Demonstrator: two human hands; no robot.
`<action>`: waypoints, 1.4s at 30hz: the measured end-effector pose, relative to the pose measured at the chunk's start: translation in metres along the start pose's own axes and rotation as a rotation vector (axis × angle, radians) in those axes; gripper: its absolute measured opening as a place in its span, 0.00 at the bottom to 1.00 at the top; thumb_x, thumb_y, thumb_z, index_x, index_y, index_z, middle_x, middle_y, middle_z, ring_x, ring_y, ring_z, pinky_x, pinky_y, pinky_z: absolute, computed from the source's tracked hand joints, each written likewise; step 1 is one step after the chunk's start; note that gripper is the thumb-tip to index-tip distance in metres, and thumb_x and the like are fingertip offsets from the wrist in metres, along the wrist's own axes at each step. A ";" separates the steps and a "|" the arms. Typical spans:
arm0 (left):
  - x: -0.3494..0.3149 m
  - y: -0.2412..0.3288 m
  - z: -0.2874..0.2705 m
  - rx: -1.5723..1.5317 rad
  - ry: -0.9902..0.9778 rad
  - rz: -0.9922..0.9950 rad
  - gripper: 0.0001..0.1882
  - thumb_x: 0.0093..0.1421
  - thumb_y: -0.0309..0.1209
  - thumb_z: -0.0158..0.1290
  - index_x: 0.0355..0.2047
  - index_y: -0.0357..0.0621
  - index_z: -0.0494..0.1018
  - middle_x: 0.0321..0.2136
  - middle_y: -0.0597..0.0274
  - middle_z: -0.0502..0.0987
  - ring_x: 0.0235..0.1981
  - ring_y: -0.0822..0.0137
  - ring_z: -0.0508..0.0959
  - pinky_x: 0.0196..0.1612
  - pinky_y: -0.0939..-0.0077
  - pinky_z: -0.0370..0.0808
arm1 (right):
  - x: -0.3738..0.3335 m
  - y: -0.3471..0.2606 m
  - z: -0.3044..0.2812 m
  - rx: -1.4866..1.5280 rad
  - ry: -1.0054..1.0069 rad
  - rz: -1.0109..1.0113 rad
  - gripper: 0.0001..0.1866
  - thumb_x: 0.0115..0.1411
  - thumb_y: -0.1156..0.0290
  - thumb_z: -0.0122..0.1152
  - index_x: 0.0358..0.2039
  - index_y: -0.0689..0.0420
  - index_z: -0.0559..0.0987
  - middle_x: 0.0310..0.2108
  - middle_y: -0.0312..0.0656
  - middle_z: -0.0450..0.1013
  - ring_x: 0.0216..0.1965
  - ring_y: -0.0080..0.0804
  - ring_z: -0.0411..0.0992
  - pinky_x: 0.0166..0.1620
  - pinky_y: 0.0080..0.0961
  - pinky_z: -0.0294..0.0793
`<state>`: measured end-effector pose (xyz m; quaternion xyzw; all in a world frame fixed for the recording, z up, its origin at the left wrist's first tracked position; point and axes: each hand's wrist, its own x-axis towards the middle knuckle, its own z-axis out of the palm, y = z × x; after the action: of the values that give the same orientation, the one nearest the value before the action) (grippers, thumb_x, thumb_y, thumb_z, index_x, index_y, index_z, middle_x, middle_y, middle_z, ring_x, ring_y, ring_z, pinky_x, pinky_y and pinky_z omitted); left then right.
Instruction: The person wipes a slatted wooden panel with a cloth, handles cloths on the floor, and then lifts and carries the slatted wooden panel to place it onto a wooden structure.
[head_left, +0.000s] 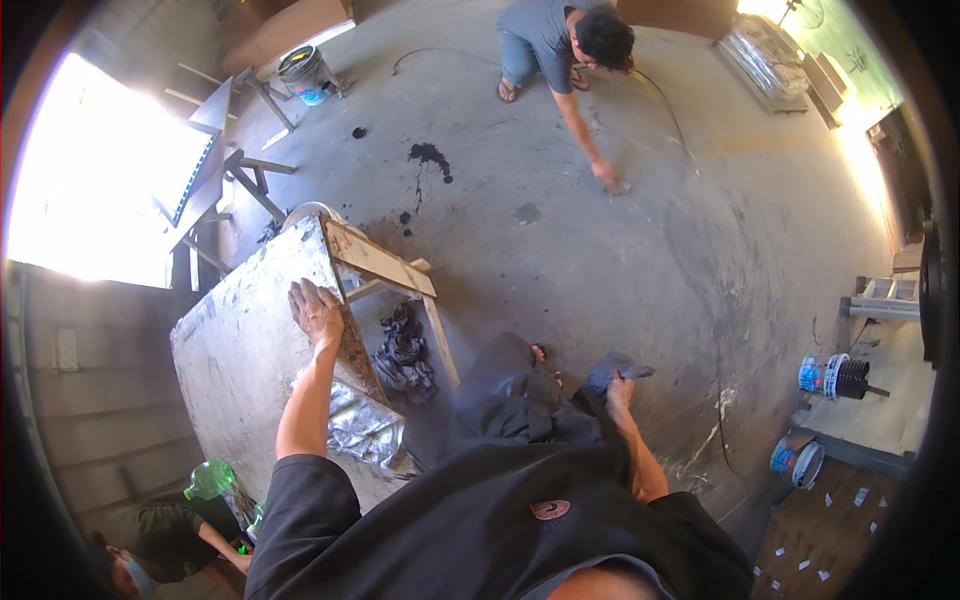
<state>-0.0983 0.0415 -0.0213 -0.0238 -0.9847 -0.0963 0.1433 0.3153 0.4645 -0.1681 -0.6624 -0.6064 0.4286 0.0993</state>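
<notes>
Dark shirt nearest, blue-grey cloth gripped!

My right hand clamps it, right of the stained table; my left hand lies near the table's right edge, fingers slightly apart. Bracing looks like the step; moving next calls for a firm cloth grip.

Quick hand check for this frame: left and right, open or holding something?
Left hand: open, resting on the worn tabletop.
Right hand: closed, holding a dark bluish cloth.
</notes>
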 end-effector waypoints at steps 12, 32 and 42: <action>-0.007 -0.002 -0.002 0.000 0.039 -0.046 0.25 0.60 0.37 0.39 0.55 0.34 0.61 0.57 0.38 0.58 0.59 0.43 0.56 0.61 0.57 0.52 | -0.011 -0.005 -0.002 0.027 -0.012 -0.122 0.18 0.52 0.65 0.57 0.34 0.71 0.75 0.35 0.57 0.74 0.38 0.45 0.72 0.44 0.35 0.67; -0.006 0.001 -0.002 0.004 0.083 -0.042 0.25 0.59 0.36 0.41 0.54 0.33 0.62 0.56 0.38 0.59 0.59 0.42 0.56 0.61 0.55 0.52 | -0.004 -0.006 -0.002 -0.074 -0.068 -0.013 0.24 0.51 0.63 0.58 0.39 0.72 0.73 0.41 0.60 0.71 0.43 0.49 0.69 0.48 0.35 0.64; -0.008 0.002 -0.004 -0.002 0.082 -0.069 0.25 0.59 0.36 0.40 0.54 0.33 0.62 0.56 0.38 0.59 0.59 0.43 0.56 0.61 0.56 0.52 | -0.022 -0.034 -0.003 -0.068 -0.076 -0.009 0.25 0.52 0.61 0.58 0.39 0.74 0.72 0.40 0.64 0.70 0.44 0.53 0.69 0.48 0.36 0.64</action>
<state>-0.0897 0.0426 -0.0192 0.0140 -0.9781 -0.1032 0.1802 0.2947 0.4546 -0.1343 -0.6460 -0.6267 0.4322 0.0555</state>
